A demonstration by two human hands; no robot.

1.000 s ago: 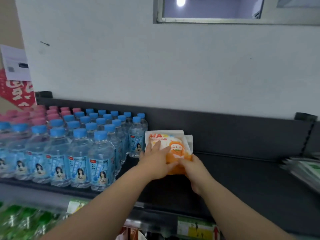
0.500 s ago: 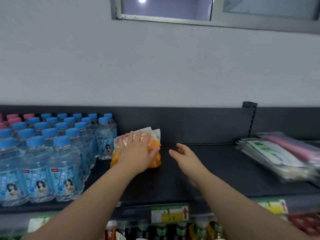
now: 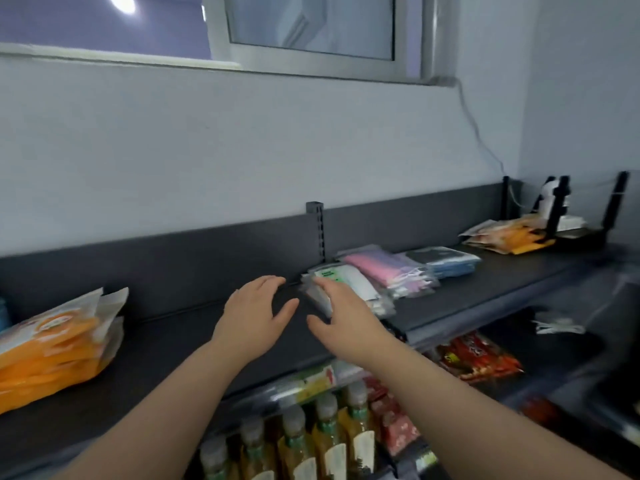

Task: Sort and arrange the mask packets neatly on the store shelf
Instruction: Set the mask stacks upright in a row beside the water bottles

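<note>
Mask packets (image 3: 355, 279) lie flat in a pile on the dark shelf (image 3: 173, 341). Their long side runs from the back wall toward the front right. Right hand (image 3: 343, 317) lays straight fingers on the pile's left end. Left hand (image 3: 256, 317) hovers beside it, fingers spread, holding nothing.

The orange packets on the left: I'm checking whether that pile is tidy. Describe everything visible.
The orange packets are a pile of glossy plastic pouches, orange with white tops, lying flat and unevenly fanned on the dark shelf, at the view's left. The left hand and right hand are clear of them.
</note>
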